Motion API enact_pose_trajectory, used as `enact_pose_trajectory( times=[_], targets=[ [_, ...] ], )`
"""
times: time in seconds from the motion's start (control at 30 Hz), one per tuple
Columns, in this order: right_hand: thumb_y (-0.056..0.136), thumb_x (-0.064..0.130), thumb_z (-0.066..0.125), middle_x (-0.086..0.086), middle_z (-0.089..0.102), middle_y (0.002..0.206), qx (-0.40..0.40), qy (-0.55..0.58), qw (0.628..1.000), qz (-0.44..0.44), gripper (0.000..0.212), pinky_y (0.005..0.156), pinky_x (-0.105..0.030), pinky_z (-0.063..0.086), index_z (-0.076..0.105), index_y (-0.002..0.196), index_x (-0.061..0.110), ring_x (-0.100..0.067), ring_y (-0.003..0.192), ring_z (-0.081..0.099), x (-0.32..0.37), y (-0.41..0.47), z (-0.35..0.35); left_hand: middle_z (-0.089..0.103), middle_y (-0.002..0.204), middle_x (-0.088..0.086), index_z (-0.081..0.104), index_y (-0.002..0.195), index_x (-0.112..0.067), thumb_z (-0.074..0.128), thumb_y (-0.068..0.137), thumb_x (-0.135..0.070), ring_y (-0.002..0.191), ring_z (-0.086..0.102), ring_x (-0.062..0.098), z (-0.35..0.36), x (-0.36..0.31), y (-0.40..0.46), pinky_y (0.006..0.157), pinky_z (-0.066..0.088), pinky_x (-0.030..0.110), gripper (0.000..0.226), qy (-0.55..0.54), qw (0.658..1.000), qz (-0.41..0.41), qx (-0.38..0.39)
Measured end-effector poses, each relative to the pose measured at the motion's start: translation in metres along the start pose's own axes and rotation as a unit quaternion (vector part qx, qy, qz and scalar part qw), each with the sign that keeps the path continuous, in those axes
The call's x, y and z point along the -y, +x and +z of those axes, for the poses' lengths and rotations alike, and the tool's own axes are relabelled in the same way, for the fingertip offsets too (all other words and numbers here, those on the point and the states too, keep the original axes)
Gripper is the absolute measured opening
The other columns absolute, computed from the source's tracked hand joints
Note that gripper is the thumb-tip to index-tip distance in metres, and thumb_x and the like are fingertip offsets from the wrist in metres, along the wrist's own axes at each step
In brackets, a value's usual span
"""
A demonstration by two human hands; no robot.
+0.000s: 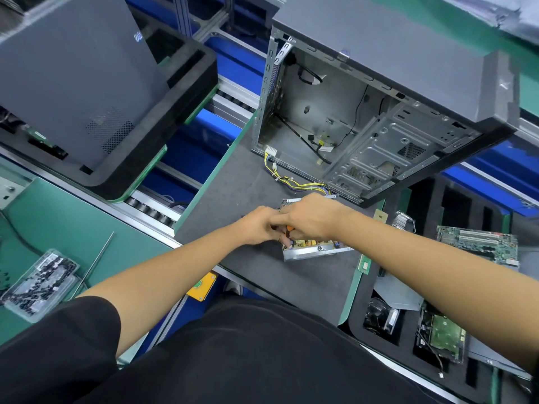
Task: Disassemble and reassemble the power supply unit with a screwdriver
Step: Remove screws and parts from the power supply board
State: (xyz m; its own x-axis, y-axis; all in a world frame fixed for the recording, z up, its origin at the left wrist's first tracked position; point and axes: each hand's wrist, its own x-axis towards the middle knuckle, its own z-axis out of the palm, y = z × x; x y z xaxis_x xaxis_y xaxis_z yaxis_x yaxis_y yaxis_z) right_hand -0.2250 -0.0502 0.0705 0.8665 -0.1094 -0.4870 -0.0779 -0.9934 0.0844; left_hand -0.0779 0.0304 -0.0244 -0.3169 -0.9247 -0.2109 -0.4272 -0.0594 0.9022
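1. Grey matting (248,182) covers the bench, with bare mat left of the work.
2. At its middle lies the power supply unit (316,251), lid off, near the mat's front edge.
3. Its yellow wires (294,182) run to the open computer case (379,121) just behind.
4. Both hands meet over the unit: left hand (258,225) and right hand (313,217) have fingers curled round an orange-handled screwdriver (289,228).

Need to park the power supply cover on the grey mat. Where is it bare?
Bare grey mat lies left of the yellow cables, and near its front edge below the power supply. Crowded around the open case and both hands.
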Motion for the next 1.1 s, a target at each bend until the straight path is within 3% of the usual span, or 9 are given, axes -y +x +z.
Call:
enact_pose_trajectory(
  times=[0.13,0.23,0.47,0.57,0.63,0.77,0.87,1.0,1.1],
  targets=[
    [0.102,0.040,0.041,-0.004,0.067,0.092,-0.011,-0.063,0.998,0.017,0.018,0.055,-0.033,0.032,0.045,0.109,0.024,-0.029,0.061,0.047,0.004,0.003,0.003,0.065,0.063,-0.011,0.066,0.067,-0.042,0.092,0.066,-0.013,0.065,0.049,-0.016,-0.007,-0.004,0.009,0.059,0.045,0.018,0.039,-0.008,1.000,-0.008,-0.029],
    [0.103,0.043,0.039,-0.006,0.067,0.089,-0.010,-0.068,0.997,0.018,0.023,0.057,-0.034,0.036,0.045,0.109,0.021,-0.028,0.058,0.042,0.005,0.002,0.004,0.057,0.055,-0.015,0.063,0.061,-0.036,0.088,0.068,-0.006,0.059,0.044,-0.013,-0.006,-0.001,0.011,0.056,0.040,0.019,0.040,-0.023,0.999,-0.021,-0.028],
    [0.105,0.034,0.038,-0.006,0.060,0.093,0.008,-0.052,0.997,-0.052,0.014,0.064,-0.041,0.053,0.041,0.115,0.025,-0.032,0.063,0.057,-0.003,-0.010,0.009,0.075,0.080,-0.005,0.073,0.087,-0.024,0.088,0.075,-0.014,0.071,0.059,0.004,-0.009,-0.010,0.008,0.071,0.053,0.034,0.022,-0.007,0.998,0.005,0.054],
    [0.105,0.044,0.039,-0.004,0.059,0.077,-0.021,-0.076,0.996,-0.028,0.026,0.062,-0.035,0.046,0.050,0.113,0.021,-0.029,0.059,0.054,0.001,-0.009,0.009,0.065,0.068,-0.014,0.062,0.072,-0.042,0.097,0.059,-0.036,0.064,0.053,0.007,-0.001,-0.013,0.008,0.064,0.047,0.031,0.037,0.029,0.999,-0.011,-0.008],
    [0.103,0.045,0.041,-0.004,0.066,0.079,-0.031,-0.095,0.995,-0.009,0.027,0.055,-0.033,0.035,0.052,0.109,0.021,-0.029,0.058,0.056,0.006,-0.009,0.010,0.059,0.059,-0.013,0.063,0.068,-0.035,0.095,0.062,-0.033,0.059,0.046,0.006,0.004,-0.009,0.010,0.060,0.045,0.032,0.033,0.037,0.998,-0.025,-0.038],
    [0.098,0.031,0.042,-0.004,0.058,0.094,-0.018,-0.045,0.998,-0.030,0.017,0.042,-0.034,0.032,0.036,0.114,0.024,-0.030,0.052,0.045,0.006,-0.016,0.009,0.063,0.067,-0.013,0.065,0.076,-0.037,0.090,0.074,-0.019,0.065,0.051,-0.002,-0.002,-0.008,0.009,0.064,0.044,0.025,0.031,0.014,0.999,0.006,0.044],
    [0.103,0.026,0.039,-0.004,0.058,0.091,0.000,-0.044,0.998,-0.054,0.015,0.051,-0.038,0.041,0.046,0.117,0.025,-0.031,0.059,0.050,0.005,-0.018,0.007,0.067,0.078,0.007,0.062,0.082,-0.019,0.094,0.069,-0.017,0.072,0.058,0.010,-0.003,-0.012,0.005,0.072,0.053,0.035,0.035,-0.023,0.999,0.002,0.042],
    [0.103,0.039,0.042,-0.006,0.062,0.081,-0.024,-0.057,0.998,0.015,0.025,0.046,-0.030,0.018,0.054,0.111,0.018,-0.028,0.057,0.050,0.012,-0.013,0.007,0.066,0.067,-0.009,0.064,0.073,-0.025,0.096,0.061,-0.028,0.064,0.057,0.009,0.005,-0.012,0.007,0.063,0.047,0.032,0.035,0.048,0.998,-0.011,-0.025],
    [0.099,0.040,0.037,-0.006,0.061,0.091,-0.022,-0.062,0.998,0.004,0.026,0.042,-0.031,0.022,0.043,0.114,0.020,-0.029,0.053,0.044,0.014,-0.015,0.007,0.061,0.061,-0.017,0.064,0.071,-0.027,0.092,0.070,-0.018,0.057,0.048,-0.003,0.004,-0.009,0.009,0.060,0.042,0.026,0.029,0.037,0.999,-0.021,0.014]
  ],
)
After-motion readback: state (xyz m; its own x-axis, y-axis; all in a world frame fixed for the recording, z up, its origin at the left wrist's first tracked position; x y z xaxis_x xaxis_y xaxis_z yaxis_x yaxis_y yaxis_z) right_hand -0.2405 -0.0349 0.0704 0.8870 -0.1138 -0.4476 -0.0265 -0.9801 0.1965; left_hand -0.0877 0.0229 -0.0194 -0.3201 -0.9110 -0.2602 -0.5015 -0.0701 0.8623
